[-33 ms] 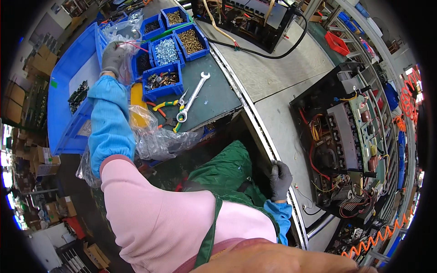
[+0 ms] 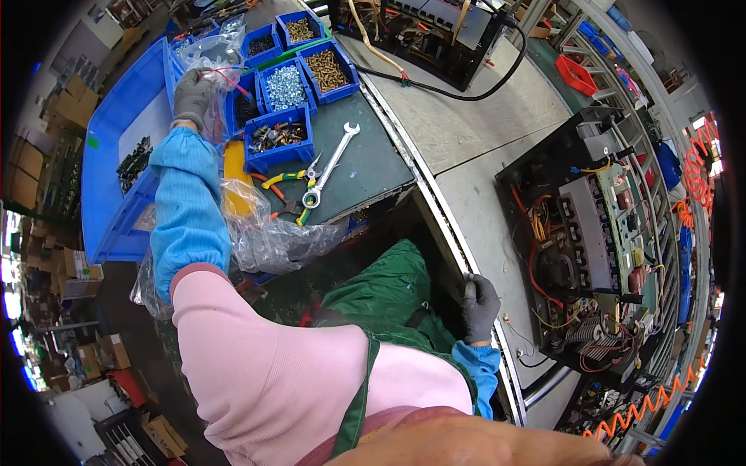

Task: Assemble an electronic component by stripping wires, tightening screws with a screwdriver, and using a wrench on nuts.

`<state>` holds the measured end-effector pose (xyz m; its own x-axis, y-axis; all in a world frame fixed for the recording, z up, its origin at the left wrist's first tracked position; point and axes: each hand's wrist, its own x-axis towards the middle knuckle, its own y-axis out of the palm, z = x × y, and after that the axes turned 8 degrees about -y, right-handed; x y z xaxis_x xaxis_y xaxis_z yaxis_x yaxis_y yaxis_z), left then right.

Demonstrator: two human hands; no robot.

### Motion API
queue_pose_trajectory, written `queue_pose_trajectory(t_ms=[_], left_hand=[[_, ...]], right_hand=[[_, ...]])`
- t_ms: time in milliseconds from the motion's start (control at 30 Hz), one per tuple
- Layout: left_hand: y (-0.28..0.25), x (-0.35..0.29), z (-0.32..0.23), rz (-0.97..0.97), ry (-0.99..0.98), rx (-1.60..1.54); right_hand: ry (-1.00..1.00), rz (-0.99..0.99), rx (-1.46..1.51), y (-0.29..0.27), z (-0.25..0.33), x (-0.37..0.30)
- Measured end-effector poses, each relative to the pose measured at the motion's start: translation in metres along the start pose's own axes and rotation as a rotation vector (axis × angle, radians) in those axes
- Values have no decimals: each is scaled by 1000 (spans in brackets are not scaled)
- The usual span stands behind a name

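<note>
My left hand (image 2: pixel 192 99), in a grey glove, is closed at the upper left with a thin red wire (image 2: pixel 224 75) at its fingertips. Beside it a clear plastic bag (image 2: pixel 219 50) hangs against several small blue bins; the wire reaches toward a bin of dark screws (image 2: pixel 245 107). Lower right of that, a blue bin (image 2: pixel 277 144) holds mixed metal parts. My right hand (image 2: pixel 480 307), gloved in grey too, rests at the metal edge of the bench (image 2: pixel 454 247). Its fingers are curled in, and nothing shows in them.
A combination wrench (image 2: pixel 336 159) and yellow-green pliers (image 2: pixel 287 178) lie below the bins. The large blue tray (image 2: pixel 109 210) stands left. Crumpled clear plastic (image 2: pixel 287 242) hangs over the near bench edge. An opened black electronics chassis (image 2: pixel 579 248) sits right; another (image 2: pixel 435 35) stands at the back.
</note>
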<state>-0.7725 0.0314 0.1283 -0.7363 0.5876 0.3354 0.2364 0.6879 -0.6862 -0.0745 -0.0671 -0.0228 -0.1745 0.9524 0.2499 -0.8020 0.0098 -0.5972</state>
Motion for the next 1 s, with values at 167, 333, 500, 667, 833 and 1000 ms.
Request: queue_pose_trajectory(t_ms=[167,333,500,667,833,1000], left_hand=[[-2,40,22,-256,-24,-291],[-54,63,-24,-75,-80,93],[-63,23,-48,241,-197,-515],[-63,-4,-72,-77,-41,-794],[-97,-22,-157,60,407,-936],[-62,-75,-237,456,745,-1139]], right_hand=[[47,57,40,-6,1,5],[63,43,-1,-2,2,5],[58,34,-43,0,5,4],[54,79,-43,-2,4,6],[42,126,-38,-8,-6,4],[-7,180,-83,-14,14,26]])
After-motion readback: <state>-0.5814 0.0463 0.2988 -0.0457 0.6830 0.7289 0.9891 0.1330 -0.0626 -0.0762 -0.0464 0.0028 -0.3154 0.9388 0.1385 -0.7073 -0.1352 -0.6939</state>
